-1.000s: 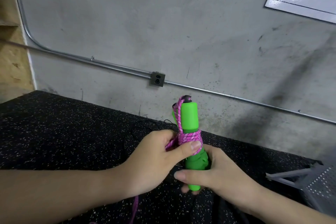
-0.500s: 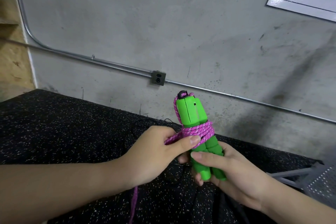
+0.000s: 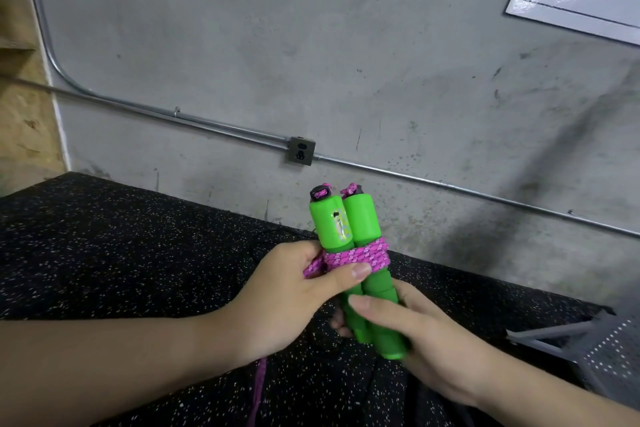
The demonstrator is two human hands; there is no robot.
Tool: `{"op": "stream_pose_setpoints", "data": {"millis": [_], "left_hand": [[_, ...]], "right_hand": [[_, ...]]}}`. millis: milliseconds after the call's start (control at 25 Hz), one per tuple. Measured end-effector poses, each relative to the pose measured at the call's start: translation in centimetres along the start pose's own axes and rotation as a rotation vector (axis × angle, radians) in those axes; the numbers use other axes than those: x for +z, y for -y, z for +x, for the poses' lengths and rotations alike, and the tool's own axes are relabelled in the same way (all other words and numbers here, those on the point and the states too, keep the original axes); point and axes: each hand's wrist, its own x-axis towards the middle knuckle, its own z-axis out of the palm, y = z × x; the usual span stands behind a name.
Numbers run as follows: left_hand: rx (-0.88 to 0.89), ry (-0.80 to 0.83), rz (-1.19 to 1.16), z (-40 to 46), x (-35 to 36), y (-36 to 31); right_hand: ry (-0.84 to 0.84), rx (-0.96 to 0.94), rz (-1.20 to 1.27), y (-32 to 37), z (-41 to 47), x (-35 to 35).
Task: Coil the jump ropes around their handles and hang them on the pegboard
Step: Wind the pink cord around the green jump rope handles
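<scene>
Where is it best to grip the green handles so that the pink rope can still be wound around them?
Probably the lower ends of the handles, from below and the right, as the right hand does. They stand upright, side by side; the rope circles their middle, pinned by the left hand.

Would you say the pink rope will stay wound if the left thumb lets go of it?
Probably not. The rope looks soft and braided, so it is likely floppy. Only a few turns circle the green handles, held by the left hand; a loose tail hangs below, likely to unwind.
</scene>
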Motion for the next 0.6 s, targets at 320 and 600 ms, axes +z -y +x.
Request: {"op": "stream_pose_setpoints", "data": {"millis": [320, 600], "left_hand": [[-0.052, 0.027, 0.114, 0.0, -0.4, -0.8], [-0.032, -0.053, 0.285, -0.1, 0.5, -0.1]], "right_hand": [[0.043, 0.029, -0.103, 1.8, -0.3, 0.2], [-0.152, 0.107, -0.133, 0.6, 0.2, 0.3]]}}
